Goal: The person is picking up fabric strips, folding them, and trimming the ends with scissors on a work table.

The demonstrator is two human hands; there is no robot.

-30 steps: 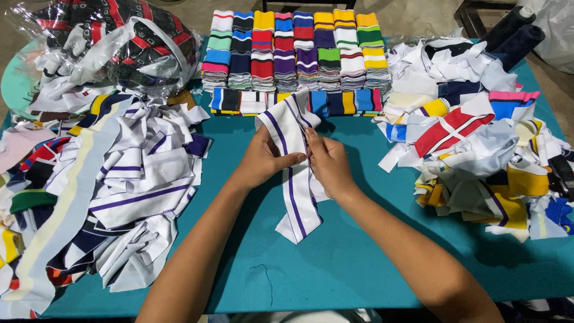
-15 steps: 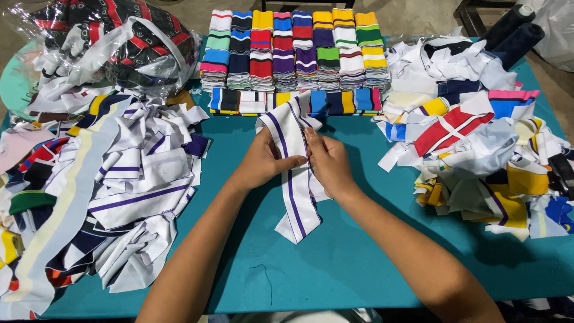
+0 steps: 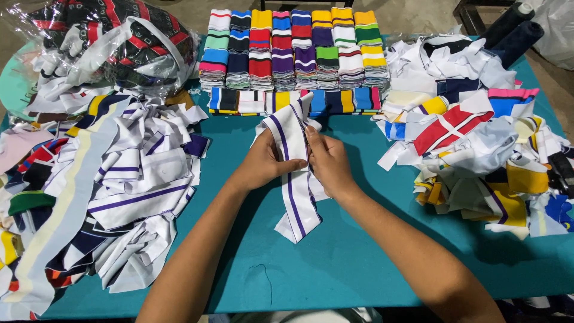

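Note:
A white knit strip with purple stripes lies lengthwise on the teal table, its upper part lifted between both hands. My left hand grips its left edge, thumb across the cloth. My right hand pinches the right edge, fingers closed on the fabric. The strip's lower end rests on the table below my wrists.
A heap of white and purple striped strips fills the left. Neat stacks of coloured striped collars line the far edge. A mixed-colour pile sits right. A clear plastic bag of fabric is at far left; dark thread cones far right.
Hardly anything differs: both hands keep their hold on the strip and shift only slightly along its upper part.

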